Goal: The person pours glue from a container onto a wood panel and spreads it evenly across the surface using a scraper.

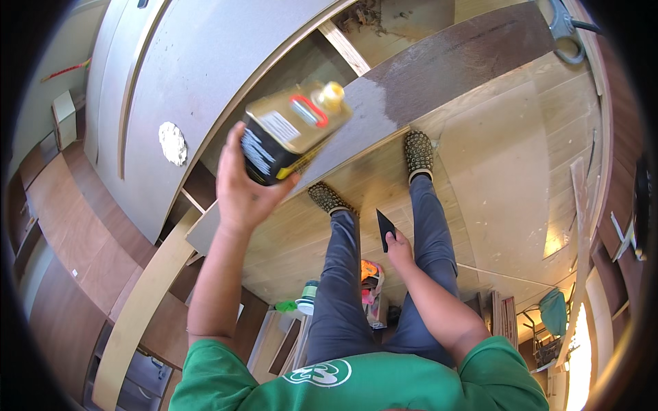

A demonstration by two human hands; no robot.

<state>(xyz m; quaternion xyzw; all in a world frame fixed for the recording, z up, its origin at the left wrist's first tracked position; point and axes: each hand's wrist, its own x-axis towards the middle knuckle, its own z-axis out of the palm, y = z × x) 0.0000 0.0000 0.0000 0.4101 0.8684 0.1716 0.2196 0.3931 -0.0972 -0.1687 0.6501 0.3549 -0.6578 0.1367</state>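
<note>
My left hand (pixel 248 195) is wrapped round a rectangular metal can (pixel 274 130), gold on top and black on its side. The can is tilted, with a red handle and a yellow-stained spout (pixel 333 94) at its far right end. It is held up over a long board (pixel 473 61), whose surface is dark brown on the right and pale grey nearer the can. Low beside my right leg, my right hand (pixel 399 248) grips a thin black spreader (pixel 385 228) with a pointed end. The spreader is apart from the board.
A large grey panel (pixel 185 75) lies at the far left with a white patch (pixel 173 144) on it. Open wooden frame cells (pixel 404 20) run behind the board. A grey clamp-like tool (pixel 566 34) is at the far right. Wood-patterned flooring (pixel 500 151) lies around my shoes.
</note>
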